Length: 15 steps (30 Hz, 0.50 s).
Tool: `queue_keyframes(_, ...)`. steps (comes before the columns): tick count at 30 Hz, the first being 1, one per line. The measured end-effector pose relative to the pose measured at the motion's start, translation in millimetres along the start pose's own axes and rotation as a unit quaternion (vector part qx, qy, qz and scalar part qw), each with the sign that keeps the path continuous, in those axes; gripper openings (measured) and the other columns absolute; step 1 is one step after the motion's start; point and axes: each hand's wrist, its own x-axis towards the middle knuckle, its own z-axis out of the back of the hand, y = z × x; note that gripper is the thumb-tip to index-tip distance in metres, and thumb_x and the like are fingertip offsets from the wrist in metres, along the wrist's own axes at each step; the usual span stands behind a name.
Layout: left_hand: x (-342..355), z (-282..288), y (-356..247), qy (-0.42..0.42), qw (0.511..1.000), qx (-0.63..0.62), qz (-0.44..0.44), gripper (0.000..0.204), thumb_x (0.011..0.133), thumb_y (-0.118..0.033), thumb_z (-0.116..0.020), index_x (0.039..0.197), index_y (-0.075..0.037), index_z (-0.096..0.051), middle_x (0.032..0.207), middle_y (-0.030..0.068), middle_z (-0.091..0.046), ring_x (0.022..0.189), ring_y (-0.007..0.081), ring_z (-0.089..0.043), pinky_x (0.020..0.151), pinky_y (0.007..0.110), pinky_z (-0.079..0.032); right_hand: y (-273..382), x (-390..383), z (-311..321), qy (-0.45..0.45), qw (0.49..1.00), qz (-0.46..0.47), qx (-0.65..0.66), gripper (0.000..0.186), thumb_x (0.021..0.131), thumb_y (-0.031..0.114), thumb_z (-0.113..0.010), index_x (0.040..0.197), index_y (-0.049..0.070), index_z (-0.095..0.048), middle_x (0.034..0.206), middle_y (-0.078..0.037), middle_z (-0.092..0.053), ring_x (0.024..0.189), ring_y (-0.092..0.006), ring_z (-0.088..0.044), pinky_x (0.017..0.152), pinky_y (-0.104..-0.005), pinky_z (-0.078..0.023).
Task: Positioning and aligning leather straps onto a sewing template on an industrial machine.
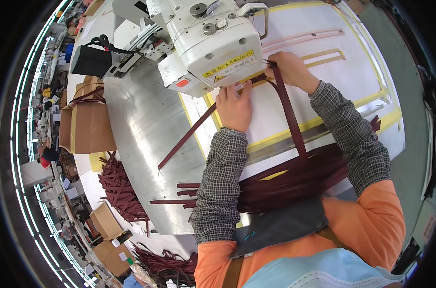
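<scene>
Lettering marks a yellow label on the upper-centre machine; below, left hand rests on maroon strip, fingers parted; right hand pinches maroon band.

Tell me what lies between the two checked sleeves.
In the head view, a long maroon strip and a bundle of maroon strips lie there, with part of a yellow-taped white surface.

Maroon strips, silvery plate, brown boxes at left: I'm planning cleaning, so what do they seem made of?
Maroon strips: matte, perhaps fabric or synthetic, since they bend limply. Silvery plate: probably smooth metal, from its streaked glare. Brown boxes: likely matte cardboard; their panels look folded.
</scene>
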Motion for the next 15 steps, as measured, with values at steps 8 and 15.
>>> queue_keyframes(8, 2.4, -0.1, -2.3, 0.002, 1.0, -0.006, 0.0, 0.046, 0.083, -0.01, -0.072, 0.126, -0.025, -0.077, 0.122, 0.0039, -0.062, 0.111, 0.0292, -0.06, 0.092, 0.045, -0.051, -1.0, -2.9, -13.6, -0.011, 1.0, 0.021, 0.013, 0.03, 0.084, 0.032, -0.073, 0.08, 0.003, -0.071, 0.075, -0.022, -0.067, 0.077, -0.046, -0.067, 0.069, -0.0541, -0.054)
queue_keyframes(15, 1.2, 0.7, -1.4, -0.004, 1.0, 0.009, 0.0, 0.043, 0.085, -0.011, -0.071, 0.125, -0.025, -0.077, 0.122, 0.0039, -0.062, 0.109, 0.0298, -0.06, 0.091, 0.045, -0.051, 1.9, -12.5, -1.8, 0.001, 0.999, -0.001, 0.043, 0.033, 0.088, 0.035, -0.075, 0.083, 0.003, -0.072, 0.075, -0.022, -0.068, 0.077, -0.0456, -0.067, 0.069, -0.0516, -0.054)
